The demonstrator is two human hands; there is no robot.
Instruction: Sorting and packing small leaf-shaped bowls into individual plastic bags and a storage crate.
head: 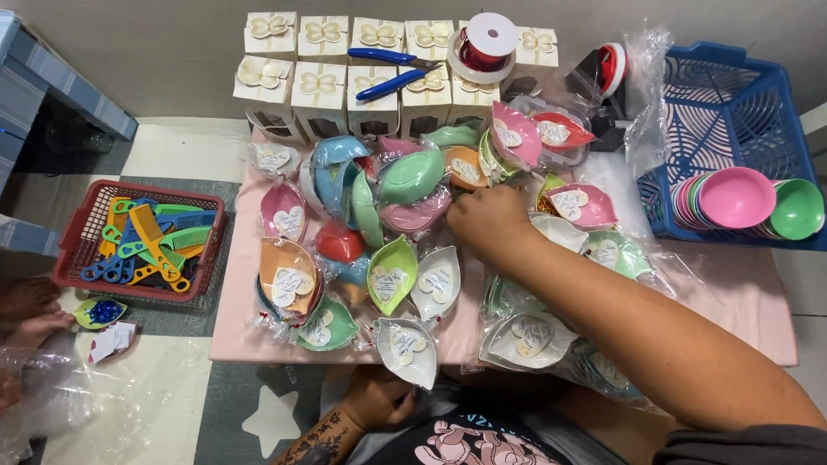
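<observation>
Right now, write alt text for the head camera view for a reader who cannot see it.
A person's right hand reaches into a pile of wrapped leaf-shaped dishes in many colours on a low pink table, while the left hand holds a white dish at the near edge. White gift boxes line the far side.

Wrapped leaf dishes (392, 274) crowd the tabletop (741, 301) left of and ahead of the right hand (489, 222) — gift boxes (319, 86) wall the far edge; bare pink strip lies to its right, before the blue basket (732, 112).
</observation>
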